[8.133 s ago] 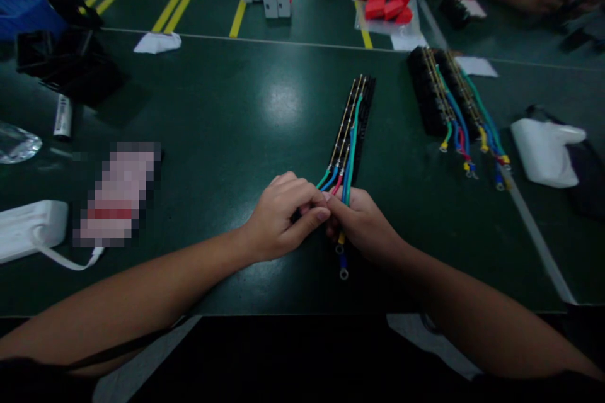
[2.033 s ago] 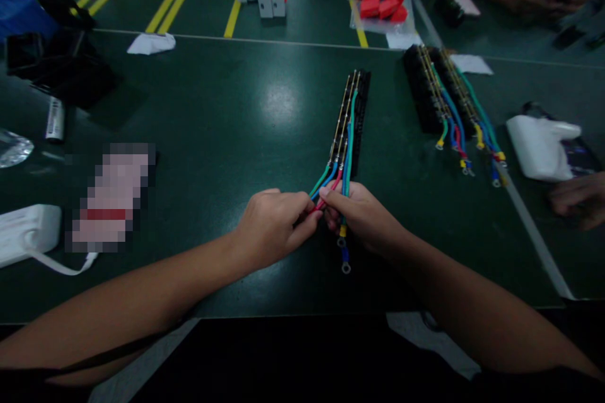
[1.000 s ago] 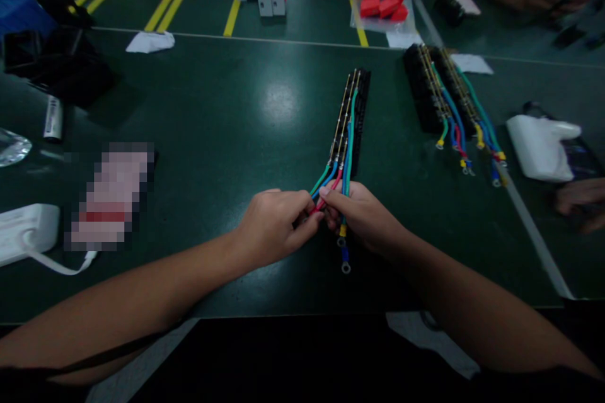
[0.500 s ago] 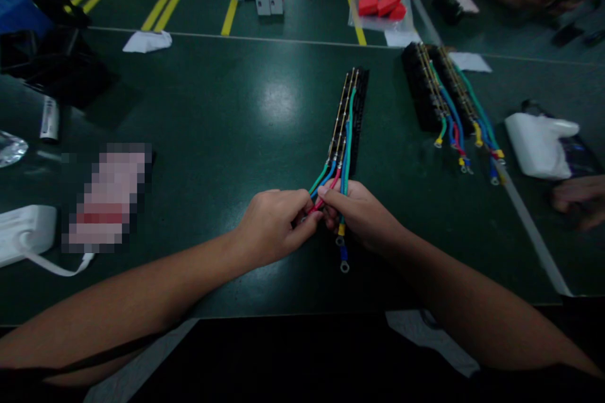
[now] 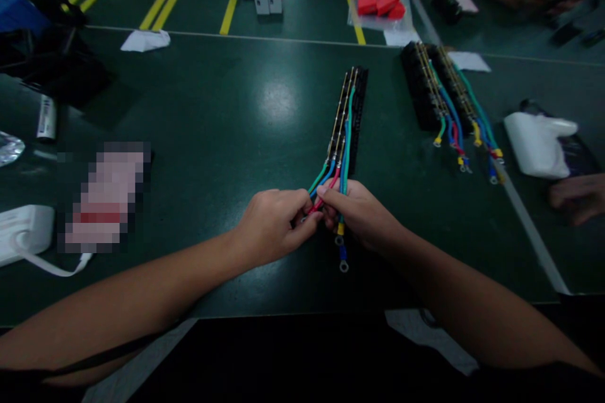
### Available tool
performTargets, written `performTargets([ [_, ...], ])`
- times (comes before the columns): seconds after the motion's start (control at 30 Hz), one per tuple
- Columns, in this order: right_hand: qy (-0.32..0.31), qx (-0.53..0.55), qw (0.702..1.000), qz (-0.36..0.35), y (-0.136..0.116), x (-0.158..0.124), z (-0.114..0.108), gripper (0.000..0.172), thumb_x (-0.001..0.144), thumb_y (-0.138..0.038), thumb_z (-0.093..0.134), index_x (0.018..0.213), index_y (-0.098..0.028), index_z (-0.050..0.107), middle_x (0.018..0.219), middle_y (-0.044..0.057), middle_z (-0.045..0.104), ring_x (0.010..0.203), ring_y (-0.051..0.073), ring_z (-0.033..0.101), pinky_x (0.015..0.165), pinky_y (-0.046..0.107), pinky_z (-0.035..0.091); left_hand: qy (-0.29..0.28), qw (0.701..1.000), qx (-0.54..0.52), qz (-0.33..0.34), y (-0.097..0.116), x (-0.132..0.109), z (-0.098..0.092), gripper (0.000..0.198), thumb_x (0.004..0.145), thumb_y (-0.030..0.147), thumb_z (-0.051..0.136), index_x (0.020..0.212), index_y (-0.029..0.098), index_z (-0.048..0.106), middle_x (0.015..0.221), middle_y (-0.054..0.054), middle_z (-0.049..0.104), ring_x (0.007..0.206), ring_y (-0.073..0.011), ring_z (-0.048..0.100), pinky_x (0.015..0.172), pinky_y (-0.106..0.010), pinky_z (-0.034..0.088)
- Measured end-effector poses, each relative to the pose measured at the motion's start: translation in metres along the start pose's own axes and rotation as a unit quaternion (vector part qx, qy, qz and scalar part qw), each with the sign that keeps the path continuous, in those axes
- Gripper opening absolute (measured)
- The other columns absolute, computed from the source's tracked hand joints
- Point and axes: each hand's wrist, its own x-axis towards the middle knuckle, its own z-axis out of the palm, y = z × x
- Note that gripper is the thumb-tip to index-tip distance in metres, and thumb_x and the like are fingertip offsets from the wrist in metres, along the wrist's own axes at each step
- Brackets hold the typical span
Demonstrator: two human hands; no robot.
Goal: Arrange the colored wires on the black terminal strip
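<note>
The table (image 5: 203, 107) is dark green, with a shiny spot of light and yellow lines (image 5: 169, 6) far back. A long black strip (image 5: 358, 116) lies mid-table. The left hand (image 5: 278, 223) and right hand (image 5: 357, 211) pinch its colored wires (image 5: 347, 145) tight.

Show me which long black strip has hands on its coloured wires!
The long black strip nearest the person: the left hand and right hand grip its coloured wires. The other two black strips lie together farther right, untouched.
</note>
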Motion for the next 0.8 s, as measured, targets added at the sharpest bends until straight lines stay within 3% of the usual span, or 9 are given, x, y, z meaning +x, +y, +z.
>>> performTargets([
  [0.8,-0.001,-0.005,1.000,0.001,-0.0019,-0.0010,0.0002,0.027,0.089,-0.038,0.058,0.071,-0.018,0.054,0.053,-0.004,0.052,0.048,0.010,0.049,0.048,0.022,0.039,-0.007,1.000,0.001,0.005,-0.0007,-0.0003,-0.0017,0.018,0.088,0.028,0.059,0.074,0.017,0.056,0.058,0.004,0.056,0.049,-0.0090,0.049,0.051,-0.022,0.033],
])
